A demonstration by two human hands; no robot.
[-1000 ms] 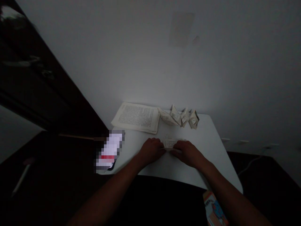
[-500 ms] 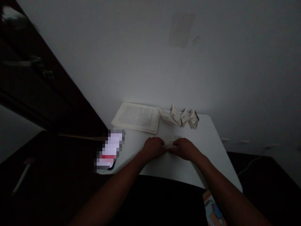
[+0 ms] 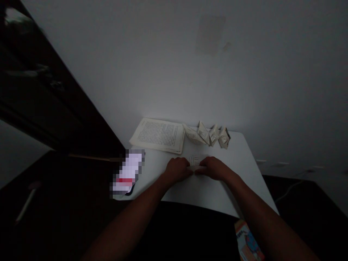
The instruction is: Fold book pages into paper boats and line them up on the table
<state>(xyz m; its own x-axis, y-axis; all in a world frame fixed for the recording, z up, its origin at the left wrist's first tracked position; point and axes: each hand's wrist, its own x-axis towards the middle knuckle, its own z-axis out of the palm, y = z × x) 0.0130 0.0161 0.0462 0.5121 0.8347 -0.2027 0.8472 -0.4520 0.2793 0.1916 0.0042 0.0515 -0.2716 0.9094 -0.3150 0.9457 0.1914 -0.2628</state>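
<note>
A small folded piece of printed paper (image 3: 194, 160) is held low over the white table (image 3: 179, 194), partly hidden by my fingers. My left hand (image 3: 178, 169) pinches its left side, and my right hand (image 3: 213, 168) pinches the right side. The thumbs almost meet at its near edge. Beyond my hands, several folded paper boats (image 3: 214, 135) made of printed pages stand in a row. To their left lies a stack of printed sheets (image 3: 160, 135).
A phone (image 3: 127, 172) with a blurred screen lies at the table's left edge. The wall (image 3: 168, 72) rises behind the table. A dark door (image 3: 35, 90) is at left, and a colourful box or booklet (image 3: 248, 241) sits below the table's front right edge.
My right hand has shifted up very slightly while both hands keep hold of the folded paper. Otherwise the scene looks the same.
</note>
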